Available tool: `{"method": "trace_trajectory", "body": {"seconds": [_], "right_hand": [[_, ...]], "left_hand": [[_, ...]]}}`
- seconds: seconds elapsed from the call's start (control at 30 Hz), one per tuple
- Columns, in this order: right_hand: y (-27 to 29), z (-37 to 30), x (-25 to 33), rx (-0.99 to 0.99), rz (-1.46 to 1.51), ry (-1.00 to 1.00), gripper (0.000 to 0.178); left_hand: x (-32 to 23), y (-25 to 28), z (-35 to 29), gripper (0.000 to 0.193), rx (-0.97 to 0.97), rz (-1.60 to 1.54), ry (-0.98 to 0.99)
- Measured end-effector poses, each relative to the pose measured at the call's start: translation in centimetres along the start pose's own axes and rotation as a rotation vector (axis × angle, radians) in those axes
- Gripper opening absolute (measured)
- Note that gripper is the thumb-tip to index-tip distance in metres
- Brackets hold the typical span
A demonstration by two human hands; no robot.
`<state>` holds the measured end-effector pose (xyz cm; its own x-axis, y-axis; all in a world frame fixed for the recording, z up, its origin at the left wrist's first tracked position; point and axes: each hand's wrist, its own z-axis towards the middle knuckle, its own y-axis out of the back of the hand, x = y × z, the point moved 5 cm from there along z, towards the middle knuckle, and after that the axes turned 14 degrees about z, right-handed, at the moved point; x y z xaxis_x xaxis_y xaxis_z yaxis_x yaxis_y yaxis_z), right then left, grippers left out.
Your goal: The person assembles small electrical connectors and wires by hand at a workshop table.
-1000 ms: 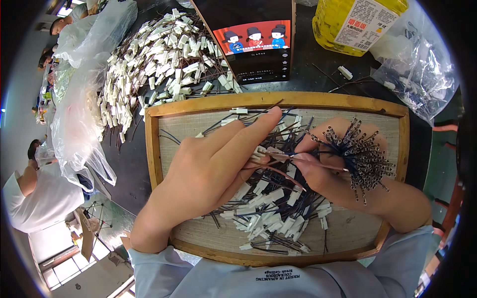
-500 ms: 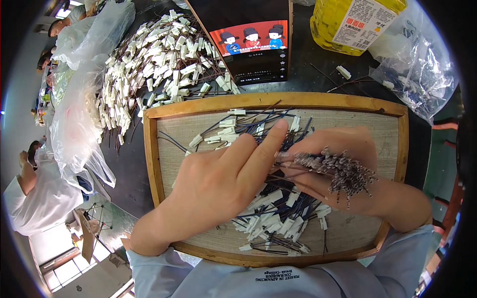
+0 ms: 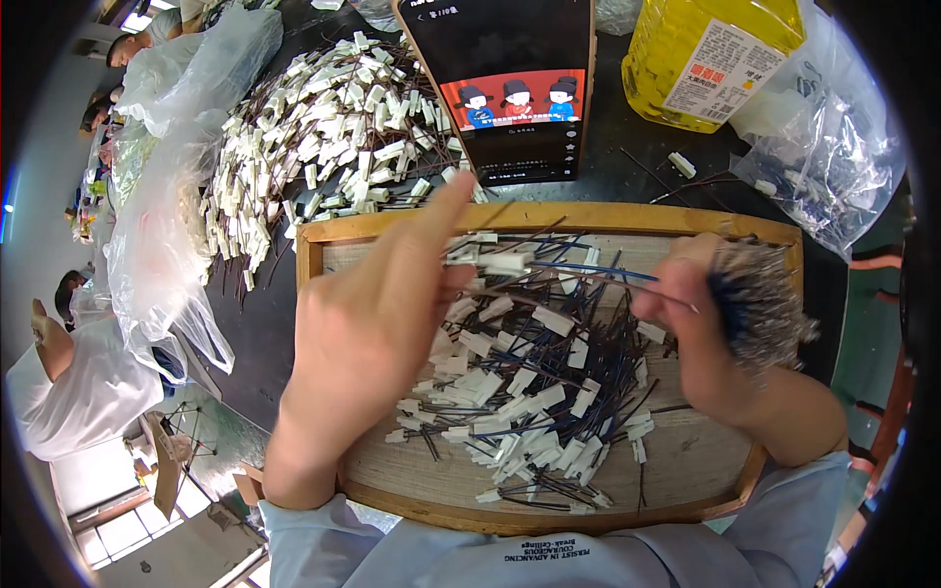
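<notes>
Over the tray's left half is my left hand [image 3: 368,323], index finger stretched forward, its thumb and other fingers closed at the end of a white plastic connector [image 3: 504,263]. Blue and dark wires run from that connector across to my right hand [image 3: 691,314]. The right thumb and finger pinch these wires, while a thick bundle of thin wires with metal terminal ends [image 3: 765,304] is gripped in the same hand, blurred by motion. Beneath both hands, a loose heap of white connectors with blue and brown wires [image 3: 524,397] lies in the wood-framed tray [image 3: 549,218].
Behind the tray, a phone [image 3: 520,147] stands upright playing a cartoon. A large pile of wired white connectors [image 3: 343,127] lies at back left, beside clear plastic bags [image 3: 157,216]. A yellow bottle [image 3: 711,64] and a clear bag [image 3: 833,167] are at back right.
My hands have drawn apart, left hand leftward and right hand rightward with the wire bundle. A connector with wires now spans between them. The view has shifted slightly.
</notes>
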<state>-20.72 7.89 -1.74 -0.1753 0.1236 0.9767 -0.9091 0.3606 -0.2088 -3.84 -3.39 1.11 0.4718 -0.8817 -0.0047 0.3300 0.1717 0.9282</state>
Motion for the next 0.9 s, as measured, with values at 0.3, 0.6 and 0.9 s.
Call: {"method": "trace_trajectory", "body": {"seconds": [0.3,0.6,0.9], "right_hand": [[-1.9,0.2,-0.7,0.54,-0.255,-0.144,0.022],[-1.6,0.6,-0.3,0.327,-0.087,0.024,0.014],[-1.2,0.5,-0.2,0.299,-0.069,-0.082,0.015]], "left_hand": [[1.9,-2.3,-0.7,0.037,0.256,-1.65,0.642],[-0.1,-2.8,-0.3,0.039,0.407,-1.738,0.734],[-1.9,-2.3,-1.0,0.028,0.368,-1.738,0.469]]}}
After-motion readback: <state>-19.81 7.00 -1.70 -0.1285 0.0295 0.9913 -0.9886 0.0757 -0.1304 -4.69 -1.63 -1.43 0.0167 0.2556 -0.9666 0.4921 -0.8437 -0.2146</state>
